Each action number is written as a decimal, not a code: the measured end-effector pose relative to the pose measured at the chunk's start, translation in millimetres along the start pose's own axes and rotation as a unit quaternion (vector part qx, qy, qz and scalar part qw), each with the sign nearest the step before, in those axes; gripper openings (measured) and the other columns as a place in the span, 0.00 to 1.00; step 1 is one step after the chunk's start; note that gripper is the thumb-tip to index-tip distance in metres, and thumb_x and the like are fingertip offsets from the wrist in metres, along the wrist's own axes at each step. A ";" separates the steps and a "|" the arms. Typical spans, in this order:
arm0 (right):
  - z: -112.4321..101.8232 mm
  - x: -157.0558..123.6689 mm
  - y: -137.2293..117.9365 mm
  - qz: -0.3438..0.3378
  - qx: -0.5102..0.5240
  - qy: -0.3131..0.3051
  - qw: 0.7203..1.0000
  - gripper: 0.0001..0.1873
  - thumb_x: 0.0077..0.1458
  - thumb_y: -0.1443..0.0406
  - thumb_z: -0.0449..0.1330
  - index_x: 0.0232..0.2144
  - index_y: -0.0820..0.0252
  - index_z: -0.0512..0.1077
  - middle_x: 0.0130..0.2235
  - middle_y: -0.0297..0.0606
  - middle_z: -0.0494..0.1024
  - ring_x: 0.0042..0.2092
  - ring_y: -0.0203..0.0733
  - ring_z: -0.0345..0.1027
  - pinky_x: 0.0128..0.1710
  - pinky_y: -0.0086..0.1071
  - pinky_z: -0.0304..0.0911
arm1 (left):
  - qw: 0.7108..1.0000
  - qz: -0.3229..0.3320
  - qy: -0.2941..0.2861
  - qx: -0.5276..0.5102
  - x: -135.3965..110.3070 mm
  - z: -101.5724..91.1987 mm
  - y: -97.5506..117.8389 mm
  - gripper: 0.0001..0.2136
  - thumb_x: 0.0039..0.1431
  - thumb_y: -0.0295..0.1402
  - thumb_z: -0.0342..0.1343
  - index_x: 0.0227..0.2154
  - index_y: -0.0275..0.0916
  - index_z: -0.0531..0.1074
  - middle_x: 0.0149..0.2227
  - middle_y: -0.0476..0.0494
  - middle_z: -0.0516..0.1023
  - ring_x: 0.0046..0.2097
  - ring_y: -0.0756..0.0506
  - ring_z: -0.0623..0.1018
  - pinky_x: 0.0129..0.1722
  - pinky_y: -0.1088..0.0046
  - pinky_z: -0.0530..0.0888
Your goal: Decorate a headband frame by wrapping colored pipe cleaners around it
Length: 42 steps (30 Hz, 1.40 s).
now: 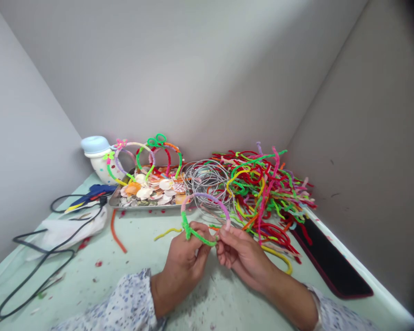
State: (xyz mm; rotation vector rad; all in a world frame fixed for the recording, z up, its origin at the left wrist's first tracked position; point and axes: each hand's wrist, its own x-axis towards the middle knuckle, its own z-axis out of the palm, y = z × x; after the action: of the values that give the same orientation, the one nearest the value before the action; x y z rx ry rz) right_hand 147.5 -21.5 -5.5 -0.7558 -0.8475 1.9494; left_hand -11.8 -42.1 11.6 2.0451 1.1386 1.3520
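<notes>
My left hand [184, 257] and my right hand [246, 255] are together at the middle of the table, both closed on a headband [210, 197] wrapped in pipe cleaners. Purple and pale pink cover its upper arc, and green runs along its left and lower part. A green knot stands out above my left hand's fingers. My right thumb and fingers pinch the pale pink end, close to the green tip. Behind my hands lies a loose coil of thin grey wire [209, 177]. A yellow pipe cleaner [167, 233] rests left of my left hand.
A metal tray [152, 207] of seashells holds several finished-looking headbands [134, 145]. Behind it stands a white jar with a blue lid [96, 145]. Right is a heap of pipe cleaners [258, 184] beside a black mat [334, 262]. Black cable [57, 251] and blue-handled pliers [93, 193] lie left.
</notes>
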 end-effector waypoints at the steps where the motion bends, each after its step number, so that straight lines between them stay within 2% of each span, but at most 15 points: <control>1: -0.1 0.0 0.4 0.002 0.006 0.005 1.000 0.14 0.51 0.58 0.66 0.26 0.64 0.70 0.22 0.32 0.74 0.20 0.29 0.67 0.18 0.20 0.58 | 1.000 -0.005 0.002 -0.004 -0.3 0.1 -0.5 0.11 0.56 0.22 0.52 0.32 0.43 0.77 0.33 0.43 0.77 0.37 0.46 0.75 0.39 0.73 0.68; 10: 1.3 0.8 0.1 -0.009 0.046 0.017 0.999 0.12 0.51 0.59 0.66 0.28 0.63 0.71 0.23 0.32 0.74 0.22 0.29 0.68 0.20 0.21 0.59 | 0.999 -0.008 0.027 0.017 0.1 2.0 -3.1 0.09 0.57 0.24 0.55 0.35 0.43 0.77 0.35 0.43 0.79 0.39 0.46 0.77 0.41 0.73 0.71; 15: 0.2 2.4 1.4 -0.002 0.050 0.017 0.999 0.12 0.51 0.59 0.66 0.28 0.63 0.72 0.23 0.32 0.74 0.22 0.30 0.68 0.20 0.21 0.58 | 0.999 0.018 0.037 -0.025 1.9 2.4 -5.1 0.11 0.57 0.20 0.53 0.34 0.42 0.75 0.35 0.46 0.78 0.38 0.48 0.77 0.40 0.74 0.71; 21: -0.6 2.9 2.9 -0.017 0.043 0.028 0.999 0.13 0.51 0.59 0.66 0.27 0.63 0.71 0.23 0.32 0.74 0.22 0.29 0.67 0.20 0.21 0.58 | 0.999 0.030 0.002 -0.009 3.4 1.4 -6.3 0.12 0.54 0.15 0.52 0.29 0.39 0.73 0.34 0.47 0.77 0.36 0.50 0.75 0.37 0.77 0.69; 29: 0.6 2.2 2.1 -0.011 0.052 0.029 0.998 0.11 0.52 0.60 0.65 0.27 0.62 0.71 0.22 0.31 0.73 0.21 0.28 0.65 0.20 0.21 0.57 | 0.998 0.043 -0.019 0.050 1.0 2.5 -7.0 0.11 0.58 0.18 0.48 0.28 0.37 0.71 0.32 0.45 0.75 0.32 0.50 0.71 0.33 0.76 0.67; 34: 1.1 2.7 1.5 -0.028 0.053 0.028 0.998 0.11 0.51 0.60 0.66 0.27 0.63 0.72 0.24 0.32 0.74 0.23 0.29 0.67 0.21 0.21 0.59 | 0.999 0.012 -0.022 -0.023 3.4 1.7 -6.1 0.11 0.57 0.17 0.50 0.29 0.39 0.73 0.33 0.47 0.75 0.34 0.50 0.72 0.35 0.76 0.67; 38: 2.1 3.8 -2.9 -0.064 0.053 0.047 0.995 0.11 0.50 0.60 0.67 0.30 0.63 0.73 0.25 0.33 0.75 0.25 0.29 0.67 0.24 0.21 0.61 | 0.995 -0.041 -0.022 -0.085 3.1 2.3 -4.6 0.10 0.58 0.23 0.53 0.37 0.43 0.76 0.34 0.46 0.74 0.37 0.48 0.72 0.40 0.73 0.67; 42: 1.7 5.9 -5.8 -0.093 0.060 0.072 0.991 0.11 0.49 0.60 0.67 0.31 0.63 0.74 0.26 0.33 0.75 0.26 0.30 0.67 0.24 0.20 0.62 | 0.980 -0.099 -0.022 -0.172 1.4 5.7 -8.4 0.09 0.56 0.29 0.59 0.40 0.45 0.76 0.33 0.48 0.71 0.33 0.50 0.70 0.34 0.76 0.67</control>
State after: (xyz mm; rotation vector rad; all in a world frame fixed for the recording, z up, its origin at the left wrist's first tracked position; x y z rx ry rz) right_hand 146.2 -14.5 -1.0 -0.7114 -0.6812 1.7424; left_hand -9.7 -35.8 3.8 1.6625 0.9803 1.2946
